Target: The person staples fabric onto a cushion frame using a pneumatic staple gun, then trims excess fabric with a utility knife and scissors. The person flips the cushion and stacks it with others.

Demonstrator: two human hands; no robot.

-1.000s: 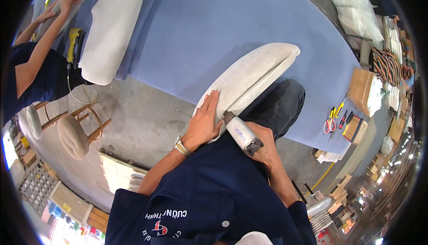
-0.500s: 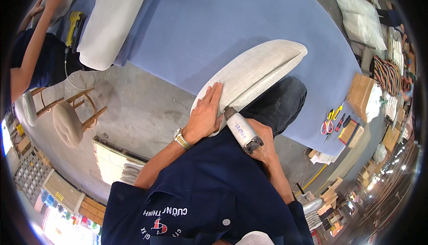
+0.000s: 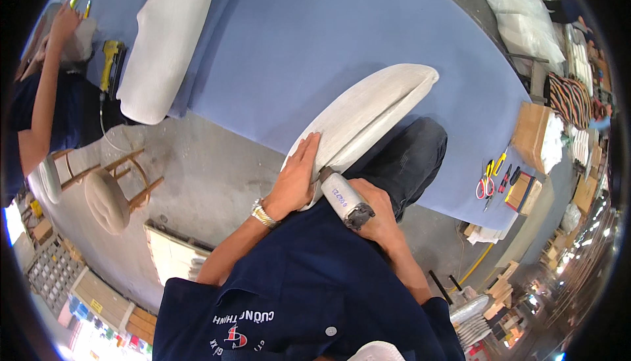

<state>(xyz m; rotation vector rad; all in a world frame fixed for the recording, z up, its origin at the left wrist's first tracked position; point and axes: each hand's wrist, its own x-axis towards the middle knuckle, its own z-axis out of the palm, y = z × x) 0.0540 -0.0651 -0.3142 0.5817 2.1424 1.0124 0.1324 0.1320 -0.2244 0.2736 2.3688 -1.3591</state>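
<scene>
A pale, curved upholstered pad [image 3: 368, 108], like a chair backrest, stands tilted between my lap and the blue-covered table, a long fold or seam along its near side. My left hand [image 3: 297, 175] holds its lower left end, fingers stretched together over the outer face; the thumb is mostly hidden. In my right hand [image 3: 376, 206] is a staple gun [image 3: 343, 198] with a whitish body and dark nose. Its nose meets the pad's near edge, close to my left hand. The handle is hidden behind the body and my fingers.
On the blue table [image 3: 328, 19] lie another pale pad [image 3: 171, 42] and a yellow staple gun [image 3: 110, 65], beside a co-worker's arm [image 3: 45, 108]. Scissors [image 3: 485, 183] and other hand tools lie at the right edge, near a cardboard box [image 3: 531, 136]. A padded stool [image 3: 106, 200] stands left.
The staple gun and both hands have shifted slightly left in the picture, and the pad's far tip sits a little lower. The co-worker's raised hand has moved down and left.
</scene>
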